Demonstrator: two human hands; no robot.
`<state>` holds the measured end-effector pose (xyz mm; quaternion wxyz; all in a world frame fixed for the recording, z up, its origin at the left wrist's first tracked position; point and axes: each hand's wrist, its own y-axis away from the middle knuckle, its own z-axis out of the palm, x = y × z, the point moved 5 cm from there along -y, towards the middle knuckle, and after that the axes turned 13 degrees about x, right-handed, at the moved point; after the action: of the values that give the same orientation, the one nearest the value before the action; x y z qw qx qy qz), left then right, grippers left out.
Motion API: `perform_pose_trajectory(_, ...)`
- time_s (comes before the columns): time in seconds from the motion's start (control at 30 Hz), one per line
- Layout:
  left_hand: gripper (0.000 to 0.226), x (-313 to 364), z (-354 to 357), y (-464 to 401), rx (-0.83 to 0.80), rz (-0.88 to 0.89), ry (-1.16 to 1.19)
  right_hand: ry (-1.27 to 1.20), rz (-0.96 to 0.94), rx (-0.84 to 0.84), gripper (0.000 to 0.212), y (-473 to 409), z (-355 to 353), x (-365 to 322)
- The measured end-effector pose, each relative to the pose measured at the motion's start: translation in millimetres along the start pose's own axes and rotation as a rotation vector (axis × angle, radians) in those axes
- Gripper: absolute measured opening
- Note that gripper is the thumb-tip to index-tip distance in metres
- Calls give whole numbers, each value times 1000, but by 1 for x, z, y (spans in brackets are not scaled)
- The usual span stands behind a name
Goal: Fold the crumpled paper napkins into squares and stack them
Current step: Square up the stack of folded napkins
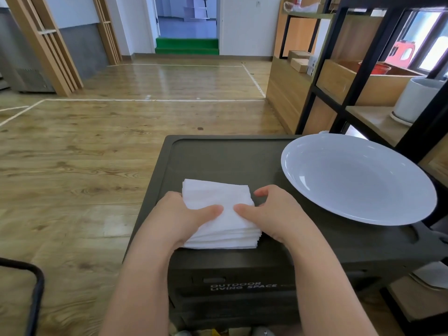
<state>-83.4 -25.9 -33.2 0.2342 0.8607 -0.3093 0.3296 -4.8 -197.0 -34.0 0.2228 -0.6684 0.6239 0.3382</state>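
now | napkin stack (219,207) is sitting at the tabletop (218,156) near edge | left hand (179,214) and right hand (271,212) are gripping its sides, thumbs pressing on top, likely squaring edges | white plate (358,178) is waiting at the right edge

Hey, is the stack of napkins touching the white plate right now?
Apart. The head view shows bare dark box lid between the napkin stack and the white plate, with the right hand in that gap.

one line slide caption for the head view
Left hand and right hand grip a stack of folded napkins on a dark storage box beside a white plate.
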Motion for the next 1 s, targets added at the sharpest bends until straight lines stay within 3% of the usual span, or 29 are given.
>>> perform_pose_trajectory(0.2,17,2,6,-1,-133,56,266,-71,31,-42,66,0,0,2)
perform_pose_trajectory(0.47,62,0,-1,-4,-267,168,577,-199,-105,-121,68,3,1,-8)
perform_pose_trajectory(0.57,55,5,-7,-3,-229,346,605,-326,-180,-157,67,5,-3,-15)
perform_pose_trajectory(0.67,58,12,-14,-1,-123,498,533,-345,-319,-72,60,7,-14,-22)
perform_pose_trajectory(0.77,75,18,-21,1,-29,567,392,-108,-447,9,62,9,-21,-28)
perform_pose_trajectory(0.87,84,30,-25,7,40,671,126,87,-496,75,62,11,-27,-33)
perform_pose_trajectory(1.0,79,42,-21,15,141,763,-231,262,-552,139,60,13,-23,-45)
